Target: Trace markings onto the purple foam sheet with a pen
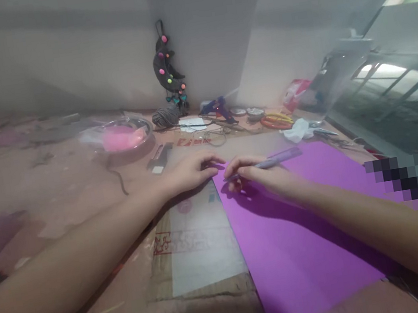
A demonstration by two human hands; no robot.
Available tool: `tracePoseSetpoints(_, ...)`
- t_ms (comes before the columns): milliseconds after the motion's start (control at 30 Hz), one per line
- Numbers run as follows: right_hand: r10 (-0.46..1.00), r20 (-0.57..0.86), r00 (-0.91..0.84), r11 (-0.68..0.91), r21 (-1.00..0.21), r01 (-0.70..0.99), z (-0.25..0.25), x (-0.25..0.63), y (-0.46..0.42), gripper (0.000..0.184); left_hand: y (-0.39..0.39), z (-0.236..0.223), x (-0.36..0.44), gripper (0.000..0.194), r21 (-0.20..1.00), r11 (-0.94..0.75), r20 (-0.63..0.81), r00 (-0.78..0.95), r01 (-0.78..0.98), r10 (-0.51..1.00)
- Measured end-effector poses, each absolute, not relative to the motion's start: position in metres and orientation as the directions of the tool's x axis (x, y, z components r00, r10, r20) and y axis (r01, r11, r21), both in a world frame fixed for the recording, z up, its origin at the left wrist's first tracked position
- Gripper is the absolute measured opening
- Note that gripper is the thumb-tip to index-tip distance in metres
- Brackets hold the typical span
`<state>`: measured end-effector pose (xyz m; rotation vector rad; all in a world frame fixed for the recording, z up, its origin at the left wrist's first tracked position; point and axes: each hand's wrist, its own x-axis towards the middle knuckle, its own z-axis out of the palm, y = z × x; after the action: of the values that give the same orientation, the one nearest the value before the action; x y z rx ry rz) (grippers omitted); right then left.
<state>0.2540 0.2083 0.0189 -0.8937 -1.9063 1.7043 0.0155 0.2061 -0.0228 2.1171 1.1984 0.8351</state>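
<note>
My right hand (253, 173) is closed around a pen (282, 157), its tip pointing left, low over the upper left part of a purple sheet of paper (309, 262). Whether the tip touches the paper is hard to tell. My left hand (197, 170) rests at the sheet's upper left corner, its fingers stretched out and the thumb apart, touching the edge. Under and beside the purple sheet lies a whitish sheet (206, 263) on a board with red printed patterns.
Behind my hands are a utility knife (160, 158), a clear bowl (149, 129) with pink material, grey yarn (166, 115), a blue glue gun (219, 108), orange-handled pliers (277, 121) and scissors (321, 129). A dark crescent ornament (164, 71) stands against the wall.
</note>
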Motion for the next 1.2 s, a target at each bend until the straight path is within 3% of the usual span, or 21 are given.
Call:
tracePoseSetpoints(200,0.710,-0.150,-0.688,0.074,-0.956,0.284,0.015,0.257,0.198,0.013,0.203,-0.025,0.020,0.019,0.554,-0.528,0.306,0.432,0.644,0.849)
tracePoseSetpoints(367,0.736,-0.087,-0.671,0.155,-0.943,0.293,0.013,0.273,0.179,0.019,0.205,-0.023,0.018,0.019,0.533,-0.548,0.300,0.462,0.645,0.835)
tracePoseSetpoints(600,0.709,-0.066,-0.702,0.224,-0.923,0.313,0.013,0.272,0.175,0.017,0.216,-0.023,-0.004,0.022,0.421,-0.447,0.280,0.356,0.789,0.892)
tracePoseSetpoints(867,0.683,-0.078,-0.727,0.318,-0.864,0.391,0.015,0.270,0.169,0.017,0.216,-0.025,-0.002,0.024,0.366,-0.414,0.307,0.312,0.833,0.899)
tracePoseSetpoints(1200,0.683,-0.092,-0.724,0.285,-0.879,0.382,0.014,0.268,0.170,0.017,0.216,-0.025,-0.002,0.025,0.334,-0.406,0.313,0.306,0.851,0.899)
